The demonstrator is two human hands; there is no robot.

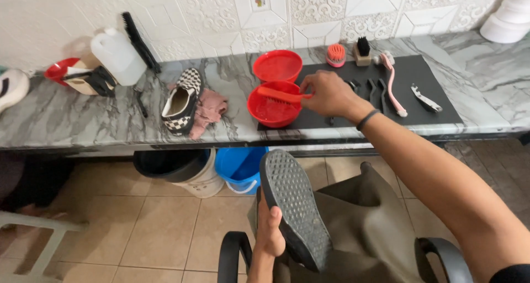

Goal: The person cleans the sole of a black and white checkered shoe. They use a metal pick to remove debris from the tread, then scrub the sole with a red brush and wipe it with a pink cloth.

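Observation:
My right hand [329, 95] reaches out over the marble counter [72, 117] and pinches the handle of a red brush [279, 94] that lies across the nearer red bowl [273, 109]. A second red bowl [277, 65] sits just behind it. My left hand [270, 233] is low over my lap, gripping a dark shoe [295, 208] with its studded sole turned up toward me. A checkered slip-on shoe [182, 101] rests on the counter to the left, beside a crumpled pink cloth [210, 111].
A black mat [436, 101] carries a pink-handled brush [393, 84], an orange brush [336, 54], a black-bristled block brush [362, 50] and small tools. A white jug [117, 55] stands at the back left. A blue bucket [240, 167] and a white bucket [182, 170] sit under the counter.

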